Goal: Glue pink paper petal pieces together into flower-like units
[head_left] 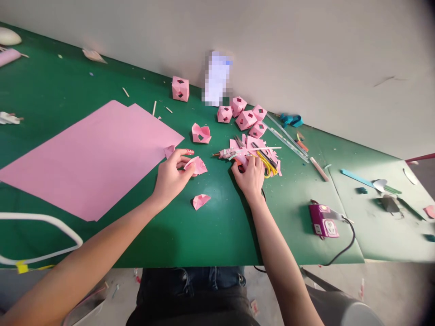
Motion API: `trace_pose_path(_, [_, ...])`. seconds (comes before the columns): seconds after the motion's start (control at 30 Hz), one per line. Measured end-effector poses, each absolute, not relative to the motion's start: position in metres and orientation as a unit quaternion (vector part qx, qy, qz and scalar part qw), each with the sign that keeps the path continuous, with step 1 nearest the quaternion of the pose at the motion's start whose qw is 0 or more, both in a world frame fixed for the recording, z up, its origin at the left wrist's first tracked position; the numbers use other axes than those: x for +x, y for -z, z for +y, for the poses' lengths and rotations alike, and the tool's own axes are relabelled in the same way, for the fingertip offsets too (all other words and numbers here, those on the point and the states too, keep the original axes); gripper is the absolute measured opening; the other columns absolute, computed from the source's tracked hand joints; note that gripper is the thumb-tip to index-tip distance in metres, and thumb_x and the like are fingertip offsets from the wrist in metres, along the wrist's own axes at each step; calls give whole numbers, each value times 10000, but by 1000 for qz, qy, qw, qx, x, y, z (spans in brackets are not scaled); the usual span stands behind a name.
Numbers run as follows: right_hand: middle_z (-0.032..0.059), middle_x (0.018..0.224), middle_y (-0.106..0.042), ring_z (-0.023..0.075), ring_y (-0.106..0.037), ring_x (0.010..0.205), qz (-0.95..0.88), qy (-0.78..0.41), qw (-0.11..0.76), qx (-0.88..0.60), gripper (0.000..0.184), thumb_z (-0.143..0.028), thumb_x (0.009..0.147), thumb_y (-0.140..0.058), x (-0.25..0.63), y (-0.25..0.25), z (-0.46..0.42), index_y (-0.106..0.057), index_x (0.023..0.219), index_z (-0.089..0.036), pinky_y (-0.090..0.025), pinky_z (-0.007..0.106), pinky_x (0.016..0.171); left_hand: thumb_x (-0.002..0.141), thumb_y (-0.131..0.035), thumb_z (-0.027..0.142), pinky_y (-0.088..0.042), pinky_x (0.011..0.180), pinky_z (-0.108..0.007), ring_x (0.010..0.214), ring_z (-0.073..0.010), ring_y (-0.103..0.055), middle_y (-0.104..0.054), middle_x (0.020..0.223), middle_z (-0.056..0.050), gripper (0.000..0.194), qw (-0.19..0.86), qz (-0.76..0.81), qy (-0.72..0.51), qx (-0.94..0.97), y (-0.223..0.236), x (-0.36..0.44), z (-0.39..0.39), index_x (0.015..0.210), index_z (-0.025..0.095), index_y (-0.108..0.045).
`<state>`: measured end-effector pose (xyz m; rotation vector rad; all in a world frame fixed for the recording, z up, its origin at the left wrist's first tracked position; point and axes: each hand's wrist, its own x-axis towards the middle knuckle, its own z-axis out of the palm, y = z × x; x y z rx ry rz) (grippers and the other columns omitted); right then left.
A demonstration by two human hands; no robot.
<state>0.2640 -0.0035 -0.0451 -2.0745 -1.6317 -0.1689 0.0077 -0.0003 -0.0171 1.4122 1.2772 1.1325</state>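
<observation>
**Folded pink paper in left hand, glue gun by the right**

The small folded piece of pink paper [200, 166] is above the green tabletop [224, 235], pinched between the thumb and fingers of the left hand [173, 174]. The right hand [251, 174] is curled at the pale-pink glue gun with a pointed tip [224, 154]; its fingers are partly hidden, so I cannot tell whether they grasp the handle.

For doing what seems a gluing step well, I would judge it good to pinch the thin paper lightly, lay a narrow line on its edge, and keep the tip away from the skin.

Counting outward, there are two other folded pieces [201, 201], one nearer the body and one just beyond the left hand; one open pink paper cup [201, 134]; six closed pink paper shapes with diamond holes [246, 120], five grouped and one apart; apparently two large flat pink sheets [81, 163], overlapping; and one purple power socket [322, 222]. The pink paper scraps [253, 141] are too mixed for counting.
</observation>
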Motion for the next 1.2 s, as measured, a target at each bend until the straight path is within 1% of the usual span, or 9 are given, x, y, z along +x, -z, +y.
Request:
trace_pose_path(0.1, [108, 966, -725, 281, -684, 857, -570, 7, 318, -758, 405, -454, 850, -609, 262, 39, -7, -582, 1153, -186, -550, 429, 813, 885, -710, 282, -623, 697, -296, 725, -190, -799, -778, 874, -5, 257, 436, 517, -460, 575, 20, 6, 3, 1126, 227, -641])
trace_pose_path(0.17, [47, 875, -711, 235, -649, 700, -546, -30, 361, -756, 442, -491, 821, -621, 260, 35, -14, -547, 1156, -211, -532, 392, 713, 872, -711, 263, -616, 661, -292, 670, -177, -776, -767, 859, 0, 263, 440, 521, -464, 566, 21, 5, 5, 1117, 228, -623])
trace_pose_path(0.2, [27, 847, -699, 220, -626, 657, -536, -39, 377, -754, 455, -509, 802, -637, 259, 33, -18, -535, 1140, -222, -521, 380, 683, 864, -712, 255, -613, 644, -290, 641, -169, -761, -761, 854, 3, 268, 443, 522, -466, 560, 21, 5, 6, 1113, 229, -615])
trace_pose_path(0.3, [-31, 706, -609, 203, -562, 602, -533, -44, 390, -750, 444, -568, 778, -679, 253, 25, -26, -527, 1042, -244, -489, 356, 642, 851, -715, 252, -608, 623, -290, 605, -153, -728, -753, 855, 5, 290, 447, 525, -470, 551, 21, 5, 6, 1120, 233, -609])
trace_pose_path(0.4, [-69, 593, -488, 186, -495, 559, -561, -51, 374, -737, 364, -584, 830, -657, 245, 19, -30, -535, 924, -254, -453, 335, 623, 848, -712, 247, -605, 624, -286, 624, -153, -720, -738, 834, 9, 294, 445, 529, -474, 545, 19, 5, 6, 1123, 236, -609])
trace_pose_path(0.5, [-63, 605, -500, 168, -464, 552, -584, -47, 375, -718, 287, -525, 862, -632, 239, 19, -31, -552, 898, -252, -443, 321, 628, 849, -708, 242, -594, 618, -285, 629, -153, -718, -729, 827, 17, 282, 440, 524, -481, 547, 18, 6, 6, 1108, 243, -595])
trace_pose_path(0.67, [-55, 628, -516, 163, -449, 545, -581, -42, 395, -711, 305, -530, 842, -654, 235, 27, -32, -572, 916, -246, -454, 324, 618, 854, -681, 217, -581, 647, -289, 615, -149, -732, -736, 837, 29, 274, 439, 523, -482, 549, 19, 7, 6, 1109, 245, -586])
trace_pose_path(0.83, [-48, 654, -487, 155, -437, 560, -602, -30, 390, -696, 275, -509, 882, -629, 233, 31, -32, -538, 871, -251, -416, 303, 586, 845, -682, 198, -594, 662, -288, 633, -153, -743, -732, 847, 29, 294, 443, 526, -480, 545, 19, 6, 6, 1120, 244, -590])
trace_pose_path(1.2, [-7, 713, -572, 177, -508, 618, -624, 20, 360, -693, 232, -473, 943, -590, 228, 34, -31, -579, 946, -241, -414, 305, 590, 845, -668, 179, -626, 691, -316, 619, -165, -740, -725, 783, 40, 293, 439, 521, -479, 552, 15, 8, 4, 1115, 248, -579])
